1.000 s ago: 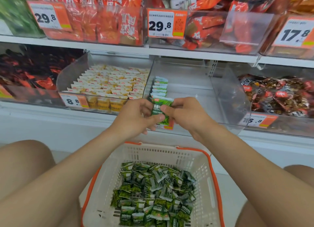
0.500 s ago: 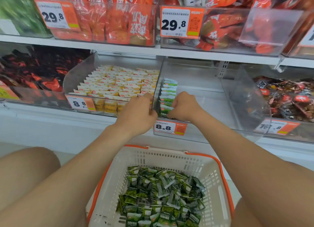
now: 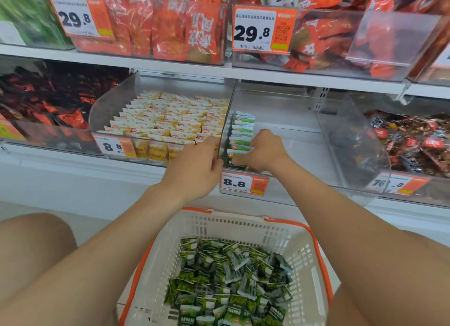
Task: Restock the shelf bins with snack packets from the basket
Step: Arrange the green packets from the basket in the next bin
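Shop shelving (image 3: 170,66), clear bin (image 3: 353,140) tagged 8.8: green snack packet (image 3: 235,160), a second ago held before the bin by both hands, now fronts the row of packets (image 3: 242,128), right hand (image 3: 264,152) pinching it; left hand (image 3: 194,165) curled at the bin corner, grip unclear; basket (image 3: 243,224) still well filled

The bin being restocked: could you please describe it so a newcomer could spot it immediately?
On the lower white shelf, find the orange-and-white price tag reading 8.8 above the white plastic basket. The clear plastic bin behind it is mostly bare, with one row of green-and-white packets along its left wall, unlike the full yellow-packet bin on its left.
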A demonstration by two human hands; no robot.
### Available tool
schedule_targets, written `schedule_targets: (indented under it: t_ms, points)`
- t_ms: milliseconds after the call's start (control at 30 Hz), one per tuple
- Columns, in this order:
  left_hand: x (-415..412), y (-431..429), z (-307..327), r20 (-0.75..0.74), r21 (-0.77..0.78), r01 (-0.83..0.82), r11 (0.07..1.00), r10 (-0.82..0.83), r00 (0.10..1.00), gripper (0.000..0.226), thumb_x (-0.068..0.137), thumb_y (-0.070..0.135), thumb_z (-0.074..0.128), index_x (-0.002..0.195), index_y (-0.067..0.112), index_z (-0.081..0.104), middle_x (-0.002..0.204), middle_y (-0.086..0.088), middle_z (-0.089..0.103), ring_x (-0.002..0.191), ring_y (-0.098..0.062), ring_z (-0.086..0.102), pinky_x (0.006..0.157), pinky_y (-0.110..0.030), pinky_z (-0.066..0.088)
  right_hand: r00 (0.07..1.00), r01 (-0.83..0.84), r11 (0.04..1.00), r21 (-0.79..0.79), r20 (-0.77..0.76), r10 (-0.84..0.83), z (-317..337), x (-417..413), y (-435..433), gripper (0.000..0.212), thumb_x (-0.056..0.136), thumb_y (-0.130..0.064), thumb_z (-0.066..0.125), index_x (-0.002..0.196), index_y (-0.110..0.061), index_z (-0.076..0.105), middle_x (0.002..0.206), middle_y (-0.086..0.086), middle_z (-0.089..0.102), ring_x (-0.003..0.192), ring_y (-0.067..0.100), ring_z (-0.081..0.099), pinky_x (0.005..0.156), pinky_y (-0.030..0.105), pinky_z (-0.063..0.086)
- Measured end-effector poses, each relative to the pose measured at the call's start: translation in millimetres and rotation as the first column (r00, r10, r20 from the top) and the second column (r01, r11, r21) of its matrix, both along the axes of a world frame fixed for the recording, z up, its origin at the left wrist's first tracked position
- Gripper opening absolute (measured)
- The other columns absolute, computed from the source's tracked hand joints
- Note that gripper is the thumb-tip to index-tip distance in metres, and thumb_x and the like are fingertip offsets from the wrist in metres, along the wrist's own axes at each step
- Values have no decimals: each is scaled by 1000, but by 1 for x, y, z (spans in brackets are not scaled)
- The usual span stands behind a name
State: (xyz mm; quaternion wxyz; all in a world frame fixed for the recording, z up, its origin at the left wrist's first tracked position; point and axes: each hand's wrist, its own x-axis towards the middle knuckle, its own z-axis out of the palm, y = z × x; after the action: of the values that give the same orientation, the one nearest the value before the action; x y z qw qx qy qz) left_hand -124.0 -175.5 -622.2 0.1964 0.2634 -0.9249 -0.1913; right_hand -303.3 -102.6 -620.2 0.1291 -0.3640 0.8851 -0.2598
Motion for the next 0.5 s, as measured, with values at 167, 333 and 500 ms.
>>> schedule_targets:
  t_ms: [167, 333, 500]
  points:
    - [15, 15, 1, 89, -126, -257, 958, 269, 959, 22, 99, 34, 50, 86, 16, 52, 69, -2, 56, 63, -26, 55, 51, -33, 42, 976, -45, 996, -74, -215, 28, 20, 10, 32, 17, 94, -30, 64, 100, -15, 58, 93, 6, 67, 83, 27, 61, 67, 32, 46]
    - [22, 25, -29, 603, 32, -160, 987, 109, 790, 26, 98, 37, 55, 79, 20, 53, 80, -6, 55, 70, -24, 57, 63, -32, 44, 930, -196, 966, -166, -343, 129, 28, 64, 83, 12, 85, -36, 52, 87, -27, 59, 67, -1, 66, 68, 26, 64, 67, 38, 58]
    - [20, 51, -109, 799, 165, -83, 983, -84, 595, 21, 94, 24, 51, 103, 10, 64, 89, -9, 61, 80, -22, 61, 81, -39, 55, 820, -420, 871, 254, -307, 484, -8, 107, 120, 16, 91, -32, 54, 100, -20, 61, 86, 2, 60, 75, 28, 60, 62, 36, 53]
